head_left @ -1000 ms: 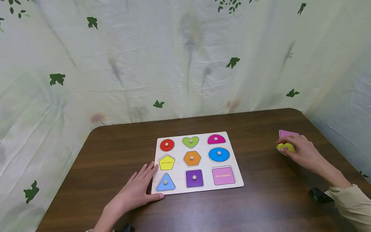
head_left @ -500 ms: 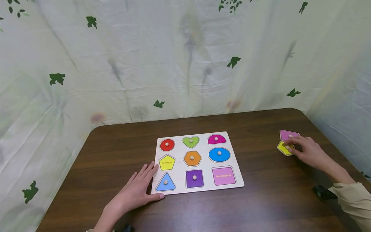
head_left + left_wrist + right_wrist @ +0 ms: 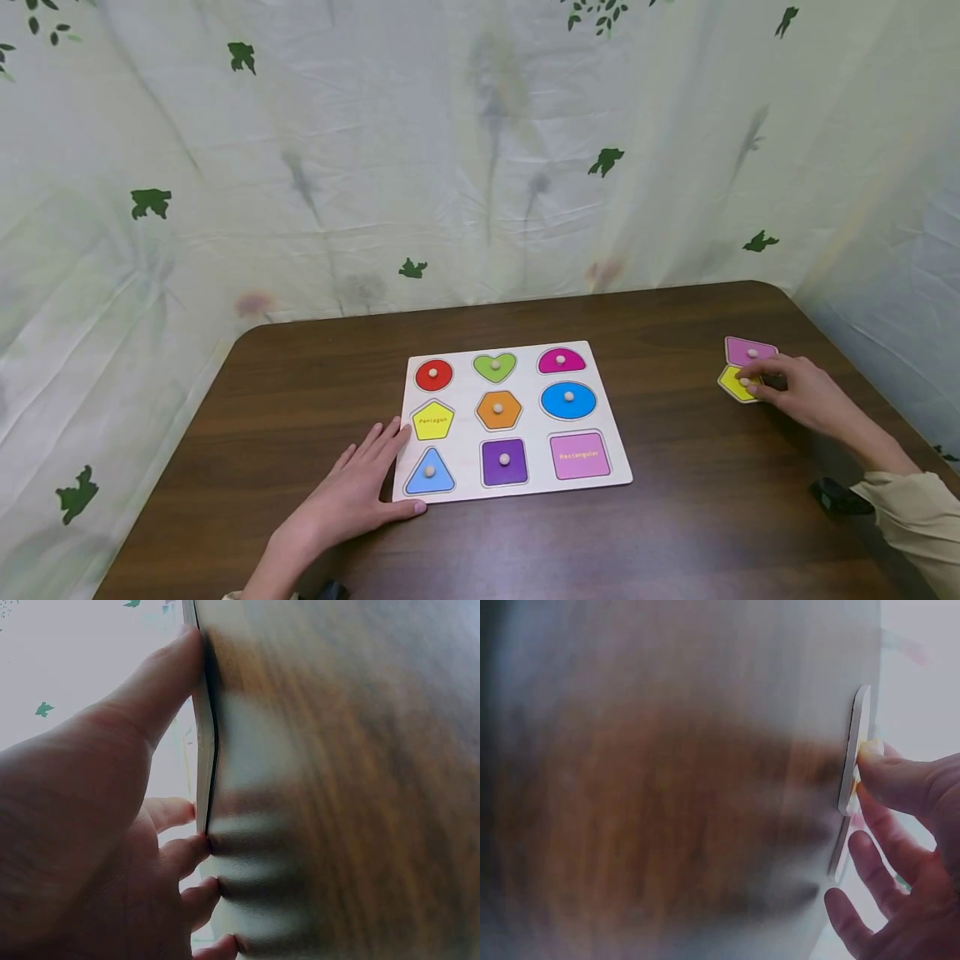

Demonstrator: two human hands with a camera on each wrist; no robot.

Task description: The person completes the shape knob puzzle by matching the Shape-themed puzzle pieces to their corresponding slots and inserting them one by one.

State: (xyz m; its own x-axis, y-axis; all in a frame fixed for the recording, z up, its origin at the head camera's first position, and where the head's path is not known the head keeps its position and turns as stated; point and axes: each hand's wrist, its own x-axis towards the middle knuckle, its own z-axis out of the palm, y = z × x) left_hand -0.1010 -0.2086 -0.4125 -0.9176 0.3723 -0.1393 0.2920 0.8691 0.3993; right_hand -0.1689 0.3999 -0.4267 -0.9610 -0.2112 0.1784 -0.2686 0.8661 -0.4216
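A white shape-puzzle board (image 3: 467, 467) lies on the brown table, with knobbed pieces in most recesses. Two recesses show only printed words: the yellow Pentagon recess (image 3: 432, 422) and the pink Rectangular recess (image 3: 579, 455). My left hand (image 3: 348, 492) rests at the board's left edge, fingers spread and thumb at the near corner. Far to the right, my right hand (image 3: 813, 404) pinches the knob of a yellow pentagon puzzle piece (image 3: 731, 384) between thumb and index finger. That piece, seen edge-on in the right wrist view (image 3: 850, 769), touches or overlaps a pink rectangular puzzle piece (image 3: 742, 349) behind it.
The table (image 3: 300, 383) has rounded far corners. A pale curtain (image 3: 480, 167) with leaf prints hangs behind it and along both sides. Brown tabletop stretches between the board and the two loose pieces.
My right hand has shifted slightly right, and its thumb and index finger have closed on the yellow piece's knob. The left hand and the board have stayed put.
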